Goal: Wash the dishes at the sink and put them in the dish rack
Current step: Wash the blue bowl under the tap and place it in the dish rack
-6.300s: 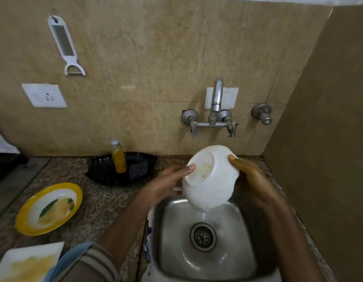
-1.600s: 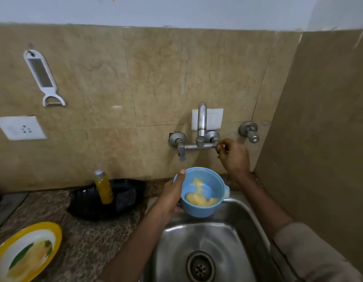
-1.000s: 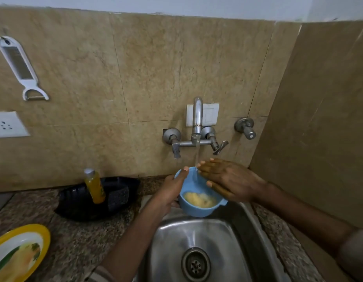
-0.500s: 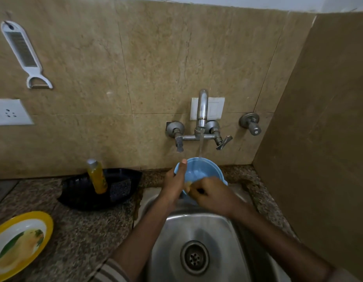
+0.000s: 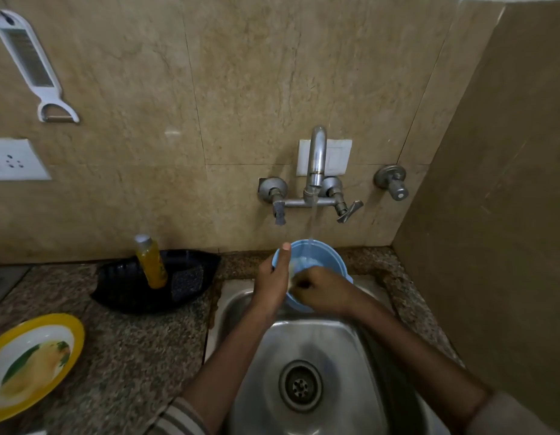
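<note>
Grasps blue bowl (image 5: pixel 330 255) by rim with left grip (image 5: pixel 271 287) under running tap (image 5: pixel 317 152), above sink (image 5: pixel 338 343); has right grip (image 5: pixel 322 291) curled inside, cannot tell if grasping anything.

The blue bowl (image 5: pixel 327 255) — small, round, plastic — is held over the back of the steel sink (image 5: pixel 335 346), mouth up and tipped toward the viewer, a water stream (image 5: pixel 312 221) falling into it. A yellow-rimmed plate (image 5: pixel 37 362), food-smeared, lies flat on the granite counter (image 5: pixel 137 350), well left.
</note>
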